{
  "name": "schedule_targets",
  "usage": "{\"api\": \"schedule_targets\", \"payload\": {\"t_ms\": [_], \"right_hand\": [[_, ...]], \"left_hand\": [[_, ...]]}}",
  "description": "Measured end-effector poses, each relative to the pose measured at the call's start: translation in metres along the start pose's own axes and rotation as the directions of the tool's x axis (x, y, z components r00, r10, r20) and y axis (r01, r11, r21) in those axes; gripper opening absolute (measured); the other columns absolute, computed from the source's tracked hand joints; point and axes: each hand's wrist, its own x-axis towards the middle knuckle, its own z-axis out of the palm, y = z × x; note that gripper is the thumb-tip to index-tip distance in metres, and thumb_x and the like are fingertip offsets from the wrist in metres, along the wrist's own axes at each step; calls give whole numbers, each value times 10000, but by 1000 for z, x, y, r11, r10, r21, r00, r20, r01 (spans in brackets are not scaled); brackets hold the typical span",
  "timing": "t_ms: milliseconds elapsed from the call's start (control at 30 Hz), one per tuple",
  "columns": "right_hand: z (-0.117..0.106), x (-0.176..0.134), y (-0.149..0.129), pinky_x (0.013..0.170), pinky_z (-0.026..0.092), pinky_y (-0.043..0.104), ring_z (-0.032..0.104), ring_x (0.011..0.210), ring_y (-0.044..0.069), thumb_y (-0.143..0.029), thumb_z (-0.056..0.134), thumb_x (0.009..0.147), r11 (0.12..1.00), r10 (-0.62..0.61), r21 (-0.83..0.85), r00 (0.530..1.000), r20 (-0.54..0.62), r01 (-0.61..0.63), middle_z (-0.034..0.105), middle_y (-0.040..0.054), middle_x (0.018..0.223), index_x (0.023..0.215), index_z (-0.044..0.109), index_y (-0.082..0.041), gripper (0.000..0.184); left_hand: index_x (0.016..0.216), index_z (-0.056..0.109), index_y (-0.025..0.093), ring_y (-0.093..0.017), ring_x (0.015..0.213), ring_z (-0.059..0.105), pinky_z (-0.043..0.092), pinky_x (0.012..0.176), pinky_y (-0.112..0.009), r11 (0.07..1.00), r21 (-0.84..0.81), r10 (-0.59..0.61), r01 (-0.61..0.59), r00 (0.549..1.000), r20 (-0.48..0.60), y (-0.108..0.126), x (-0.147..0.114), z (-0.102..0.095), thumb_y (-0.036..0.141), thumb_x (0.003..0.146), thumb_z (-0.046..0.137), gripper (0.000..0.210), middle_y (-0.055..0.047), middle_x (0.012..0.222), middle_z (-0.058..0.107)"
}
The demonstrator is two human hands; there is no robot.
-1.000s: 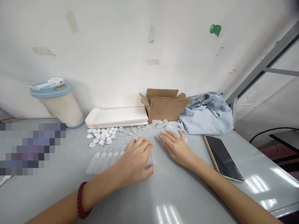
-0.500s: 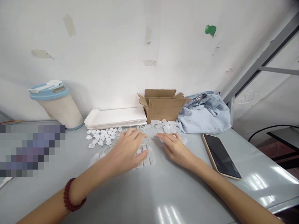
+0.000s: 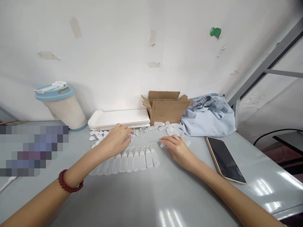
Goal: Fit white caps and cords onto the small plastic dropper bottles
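My left hand reaches over the row, its fingers bent and thumb apart, at the edge of a small pile of thin white cords. Whether the fingertips touch a cord is hard to see. My right hand has its fingers together over a small translucent bottle, which pokes out under the fingertips. Between my hands and me lies a row of several small translucent bottles, each with a thin curved white cord at its top. White caps lie partly hidden behind my left forearm.
Loose translucent bottles lie before an open cardboard box. White envelopes are stacked by the wall, beside a leaning tumbler. On the right are a pale blue cloth and a phone.
My left hand has moved left and back towards the cords, uncovering the row of bottles. My right hand stays nearly in place by the loose bottles. The view has shifted slightly.
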Motion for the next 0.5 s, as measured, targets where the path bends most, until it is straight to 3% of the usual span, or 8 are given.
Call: {"api": "schedule_targets", "payload": {"t_ms": [200,400,500], "right_hand": [[3,0,2,766,384,350,520,981,228,76,331,830,999,-9,-35,1000,-12,9,641,105,1147,1170,596,-157,490],[2,-1,-2,749,390,351,522,941,232,11,396,866,1000,-16,-27,1000,-16,16,656,104,1096,1155,594,-165,392],[-2,0,-4,747,418,368,541,932,242,-74,423,900,1000,0,28,999,-48,1,660,114,1058,1151,587,-167,315]], "left_hand": [[1022,643,149,-277,1049,490,427,867,-428,985,44,167,-166,986,-28,-2,2,8,159,882,333,341,-99,1110,636],[1028,646,139,-297,961,506,442,789,-430,994,88,72,-65,993,-89,-12,3,8,175,849,365,335,-125,982,649],[981,656,154,-291,937,508,450,770,-419,995,80,67,-61,995,-68,-11,4,11,233,856,388,307,-117,914,624]]}}
